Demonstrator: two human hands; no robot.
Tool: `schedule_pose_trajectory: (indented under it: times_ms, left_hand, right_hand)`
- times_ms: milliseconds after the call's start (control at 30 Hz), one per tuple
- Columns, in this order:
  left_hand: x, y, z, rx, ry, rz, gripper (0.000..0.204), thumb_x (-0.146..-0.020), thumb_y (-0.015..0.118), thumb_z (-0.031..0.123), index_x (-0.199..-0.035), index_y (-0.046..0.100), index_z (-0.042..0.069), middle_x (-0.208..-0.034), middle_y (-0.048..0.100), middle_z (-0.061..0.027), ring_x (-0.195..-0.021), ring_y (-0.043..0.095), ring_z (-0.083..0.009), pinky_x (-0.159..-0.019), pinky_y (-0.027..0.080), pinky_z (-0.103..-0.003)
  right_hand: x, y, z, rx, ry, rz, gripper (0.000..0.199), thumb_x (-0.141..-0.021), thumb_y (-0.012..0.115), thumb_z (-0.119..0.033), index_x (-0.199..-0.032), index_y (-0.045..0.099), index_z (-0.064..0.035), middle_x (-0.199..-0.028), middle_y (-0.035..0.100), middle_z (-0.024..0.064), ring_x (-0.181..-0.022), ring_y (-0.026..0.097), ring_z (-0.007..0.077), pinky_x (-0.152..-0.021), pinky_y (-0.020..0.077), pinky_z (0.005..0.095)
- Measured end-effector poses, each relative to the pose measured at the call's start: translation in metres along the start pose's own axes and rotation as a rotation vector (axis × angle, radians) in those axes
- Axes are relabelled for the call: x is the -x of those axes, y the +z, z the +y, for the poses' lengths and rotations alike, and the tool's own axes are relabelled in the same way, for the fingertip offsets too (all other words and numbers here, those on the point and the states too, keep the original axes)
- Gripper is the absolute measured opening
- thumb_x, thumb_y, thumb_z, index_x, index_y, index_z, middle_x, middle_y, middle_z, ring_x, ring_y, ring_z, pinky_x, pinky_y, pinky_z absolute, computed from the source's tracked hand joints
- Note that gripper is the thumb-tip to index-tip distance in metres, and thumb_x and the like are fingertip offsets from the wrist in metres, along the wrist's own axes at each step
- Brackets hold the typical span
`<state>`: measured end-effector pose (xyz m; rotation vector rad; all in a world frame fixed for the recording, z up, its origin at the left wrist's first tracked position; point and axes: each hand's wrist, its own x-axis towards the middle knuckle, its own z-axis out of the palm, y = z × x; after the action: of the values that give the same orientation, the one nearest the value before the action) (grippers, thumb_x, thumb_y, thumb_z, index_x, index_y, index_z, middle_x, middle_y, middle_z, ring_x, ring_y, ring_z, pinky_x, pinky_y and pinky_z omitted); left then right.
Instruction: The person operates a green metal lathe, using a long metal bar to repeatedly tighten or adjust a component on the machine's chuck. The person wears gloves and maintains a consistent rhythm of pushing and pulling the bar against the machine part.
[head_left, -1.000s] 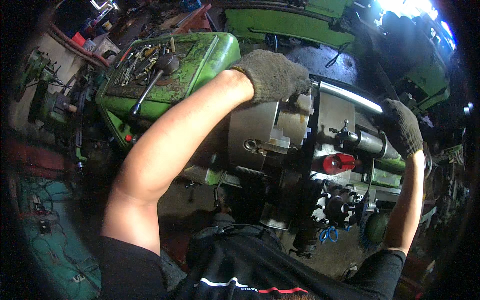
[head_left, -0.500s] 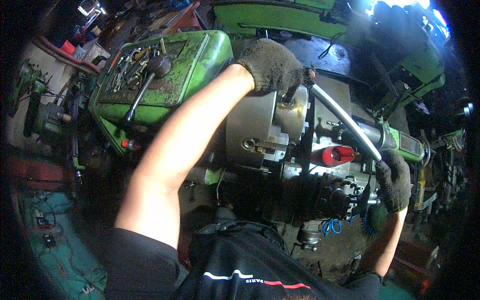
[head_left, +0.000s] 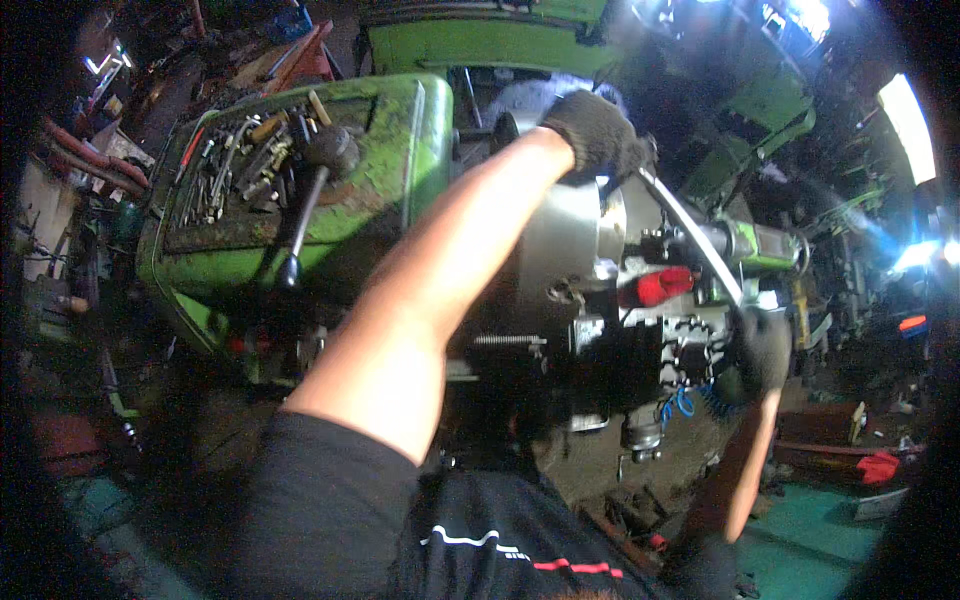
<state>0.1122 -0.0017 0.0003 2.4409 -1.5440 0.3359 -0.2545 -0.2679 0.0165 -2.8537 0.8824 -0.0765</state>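
Observation:
My left hand (head_left: 597, 133), in a dark work glove, is closed at the upper end of a long silver metal bar (head_left: 695, 230), above the lathe chuck (head_left: 550, 240). What joins the bar to the chuck there is hidden behind the glove. The bar slants down to the right, and my gloved right hand (head_left: 762, 350) is wrapped round its lower end. Motion blurs both gloves somewhat. Beneath the bar, a red object (head_left: 662, 287) lies on the machine, close to the tool post (head_left: 690, 355).
On the left, the green headstock (head_left: 425, 150) carries many loose hand tools (head_left: 240, 160) and a lever with a round knob (head_left: 305, 225). The green tailstock (head_left: 775, 247) stands at the right. A coiled blue hose (head_left: 680, 405) hangs below the tool post.
My left hand has shifted a little right relative to the chuck, still at the bar's upper end. My right hand still grips the lower end. The whole view has swung with my head.

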Motion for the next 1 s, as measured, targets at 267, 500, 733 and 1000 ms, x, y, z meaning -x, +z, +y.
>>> schedule_pose_trajectory:
  times_ms: [267,500,733,1000]
  left_hand:
    - [-0.014,0.0,0.0,-0.014,0.011,0.078,0.044,-0.096,0.059,0.048,-0.121,0.082,0.02,-0.125,0.077,-0.0142,-0.129,0.065,-0.0391,-0.112,0.045,-0.056]
    - [-0.023,0.02,0.031,0.306,-0.16,0.165,0.058,-0.084,0.076,0.037,-0.14,0.072,0.023,-0.166,0.044,-0.0233,-0.157,0.033,-0.0485,-0.134,0.022,-0.058]
    - [-0.042,0.008,0.021,0.198,0.098,-0.155,0.072,-0.09,0.08,0.035,-0.157,0.057,0.028,-0.179,0.024,-0.0265,-0.169,0.016,-0.0462,-0.138,0.018,-0.056]
    - [-0.041,0.005,0.018,0.296,-0.163,-0.248,0.072,-0.083,0.068,0.005,-0.154,0.06,0.017,-0.144,0.063,-0.0309,-0.133,0.063,-0.0498,-0.123,0.047,-0.051]
  right_hand:
    - [0.135,0.022,-0.127,-0.72,0.208,-0.172,0.025,-0.108,0.065,-0.022,-0.121,0.07,-0.0008,-0.095,0.071,0.0101,-0.081,0.067,0.0215,-0.074,0.0538,0.0374]
    - [0.132,0.026,-0.117,-1.455,0.282,-0.575,0.026,-0.103,0.073,-0.026,-0.115,0.069,-0.0033,-0.094,0.071,0.0054,-0.074,0.068,0.0164,-0.063,0.0561,0.0344]
    - [0.174,0.077,-0.282,-1.316,0.335,-0.368,0.023,-0.101,0.076,-0.02,-0.121,0.076,-0.0101,-0.097,0.071,0.0131,-0.086,0.069,0.031,-0.077,0.0562,0.0441]
    - [0.142,0.108,-0.327,-2.347,0.104,-1.042,0.036,-0.104,0.073,-0.028,-0.127,0.055,-0.0084,-0.092,0.065,0.0065,-0.078,0.068,0.0173,-0.069,0.0609,0.0371]
